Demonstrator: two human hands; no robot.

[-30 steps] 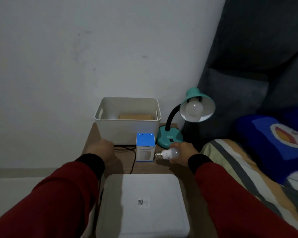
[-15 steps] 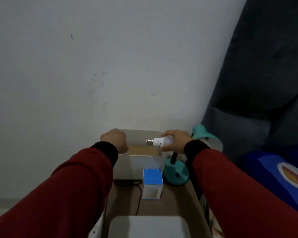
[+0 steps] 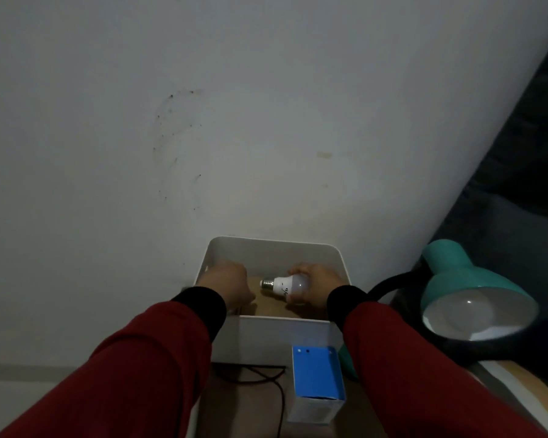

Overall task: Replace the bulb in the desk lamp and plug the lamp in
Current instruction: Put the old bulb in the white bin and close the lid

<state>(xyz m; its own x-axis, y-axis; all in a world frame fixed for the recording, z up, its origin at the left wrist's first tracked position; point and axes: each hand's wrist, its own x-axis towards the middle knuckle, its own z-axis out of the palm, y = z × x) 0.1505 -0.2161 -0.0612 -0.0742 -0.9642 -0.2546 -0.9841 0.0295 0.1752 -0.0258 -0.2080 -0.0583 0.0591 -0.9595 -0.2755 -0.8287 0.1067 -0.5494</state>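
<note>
Spare bulb carried into the white bin

Within a second the right hand [image 3: 314, 287] had lifted the loose bulb [image 3: 283, 285] off the table beside the blue box [image 3: 317, 382] and brought it over the bin [image 3: 274, 338]; it now gripped the glass end, the screw cap pointing left, low inside the bin. The left hand [image 3: 227, 284] had moved in too, fingers curled at the bin's left side, though whether it held anything could not be told. The lamp [image 3: 469, 295] already carried a bulb in its shade, so this one was probably the old bulb being stowed, leaving the cord [image 3: 274, 382] to plug in.
</note>
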